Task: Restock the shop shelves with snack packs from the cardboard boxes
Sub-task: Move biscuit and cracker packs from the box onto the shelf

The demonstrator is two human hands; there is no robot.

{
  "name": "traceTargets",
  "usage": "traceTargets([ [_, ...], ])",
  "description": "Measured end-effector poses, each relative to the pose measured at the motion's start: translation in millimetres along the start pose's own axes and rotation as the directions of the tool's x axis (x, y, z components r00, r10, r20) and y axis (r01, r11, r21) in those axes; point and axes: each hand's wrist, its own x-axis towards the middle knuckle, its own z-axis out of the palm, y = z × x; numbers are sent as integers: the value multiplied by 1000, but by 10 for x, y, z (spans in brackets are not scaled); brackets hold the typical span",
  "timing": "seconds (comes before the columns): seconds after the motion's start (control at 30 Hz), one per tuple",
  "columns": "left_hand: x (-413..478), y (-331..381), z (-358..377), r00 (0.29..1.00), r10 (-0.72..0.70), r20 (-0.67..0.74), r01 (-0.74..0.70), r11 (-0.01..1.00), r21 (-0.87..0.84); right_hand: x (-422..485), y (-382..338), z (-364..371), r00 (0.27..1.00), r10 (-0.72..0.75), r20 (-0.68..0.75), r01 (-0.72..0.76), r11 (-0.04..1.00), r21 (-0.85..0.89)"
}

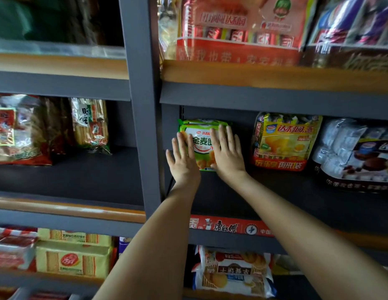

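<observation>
Left hand [184, 162] and right hand [228, 155] press green pack [200, 131]

Both bare arms reach up from the bottom of the frame toward its centre, the left forearm [158, 230] rising from the lower middle and the right forearm [297, 224] slanting in from the lower right corner. The left hand [184, 161] and the right hand [228, 152] sit side by side at mid-frame, backs to the camera. Their fingers are straight, slightly spread and pointing upward, with the right hand a little higher.
</observation>
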Motion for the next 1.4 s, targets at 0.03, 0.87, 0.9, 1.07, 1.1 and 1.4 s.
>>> traceTargets([
  [0.03, -1, 6, -9, 1000, 0, 2, 0, 1000, 1, 1, -16, -23, 1000, 4, 15, -4, 1000, -2],
  [0.87, -2899, 165, -609, 948, 255, -193, -319, 769, -554, -2858, -220, -1245, 987, 150, -56, -47, 604, 796],
  [0.9, -3070, 43, -568, 964, 209, -164, -264, 682, -682, -2967, -359, -1219, 988, 138, -69, -25, 586, 810],
  [1.07, -3741, -712, -326, 997, -78, 21, 65, 625, -778, -3375, -1177, -1081, 997, -74, 37, 1, 457, 889],
  [1.1, -3849, -903, -286, 986, -144, 83, 156, 625, -765, -3436, -1357, -1063, 985, -154, 83, -8, 437, 900],
  [1.4, -5614, -2961, -134, 642, -695, 322, 745, 469, -473, -4016, -3237, -1096, 727, -626, 282, -17, 394, 919],
])
